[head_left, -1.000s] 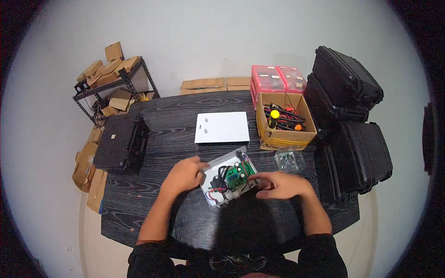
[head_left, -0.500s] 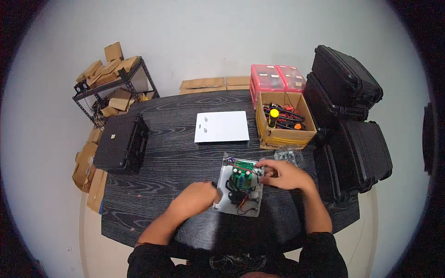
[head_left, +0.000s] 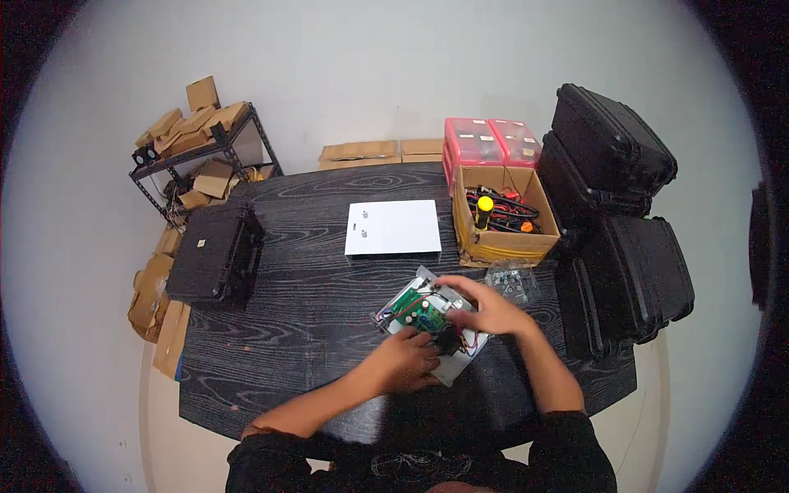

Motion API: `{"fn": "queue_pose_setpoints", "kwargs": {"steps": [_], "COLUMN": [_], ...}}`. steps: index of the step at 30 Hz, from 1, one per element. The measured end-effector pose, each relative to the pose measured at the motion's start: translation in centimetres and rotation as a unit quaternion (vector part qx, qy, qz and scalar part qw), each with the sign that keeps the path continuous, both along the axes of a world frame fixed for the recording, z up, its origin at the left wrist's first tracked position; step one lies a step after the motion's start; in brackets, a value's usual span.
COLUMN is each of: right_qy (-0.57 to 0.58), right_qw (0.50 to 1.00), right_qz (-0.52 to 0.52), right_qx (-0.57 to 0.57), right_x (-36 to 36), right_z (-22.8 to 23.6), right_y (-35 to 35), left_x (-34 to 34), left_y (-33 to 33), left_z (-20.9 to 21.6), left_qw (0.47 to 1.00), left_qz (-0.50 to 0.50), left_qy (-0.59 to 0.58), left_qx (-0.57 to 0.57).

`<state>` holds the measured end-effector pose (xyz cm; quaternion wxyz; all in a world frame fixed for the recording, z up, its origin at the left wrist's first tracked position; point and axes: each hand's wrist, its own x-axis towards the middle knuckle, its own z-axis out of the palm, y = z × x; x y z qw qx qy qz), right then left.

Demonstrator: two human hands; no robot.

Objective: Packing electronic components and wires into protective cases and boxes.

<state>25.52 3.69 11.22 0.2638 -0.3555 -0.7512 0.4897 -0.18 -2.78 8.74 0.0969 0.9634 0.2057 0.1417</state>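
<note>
A light metal chassis (head_left: 451,370) lies turned at a slant on the table in front of me. Fixed in it is a green circuit board (head_left: 407,306) with several round capacitors, and red and black wires run across it. My left hand (head_left: 401,361) grips the chassis along its near left side, fingers bent over the edge beside a black part (head_left: 448,338). At the far right side, my right hand (head_left: 491,311) holds the chassis between thumb and fingers. The fingers cover some of the wiring.
Beyond the chassis lies a white metal cover (head_left: 399,226). A clear tray of small parts (head_left: 511,282) is by my right hand, below a cardboard box (head_left: 509,246) of cables and a yellow-topped tool. Black hard cases (head_left: 209,255) stand left and right; pink-framed drawers (head_left: 477,140) stand behind.
The chassis has turned, its far end swinging right and its near end pointing to lower right. My left hand has moved right and onto its near side; my right hand has shifted slightly.
</note>
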Motion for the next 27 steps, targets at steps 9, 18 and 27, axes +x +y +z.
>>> {"fn": "queue_pose_setpoints", "kwargs": {"steps": [9, 18, 27], "right_qy": [0.103, 0.228, 0.324], "right_qw": [0.991, 0.945, 0.867], "right_qz": [-0.011, -0.214, -0.298], "right_qx": [-0.088, 0.101, 0.233], "right_x": [0.4, 1.8, 2.0], "right_z": [-0.4, 2.4, 1.0], "right_y": [0.3, -0.2, -1.2], "left_x": [0.9, -1.0, -4.0], "left_y": [-1.5, 0.6, 2.9], "left_z": [-1.7, -1.0, 5.9], "left_qw": [0.957, 0.993, 0.974], "left_qz": [0.014, 0.014, 0.119], "left_qy": [0.213, 0.036, -0.176], "left_qx": [0.196, 0.115, -0.080]}}
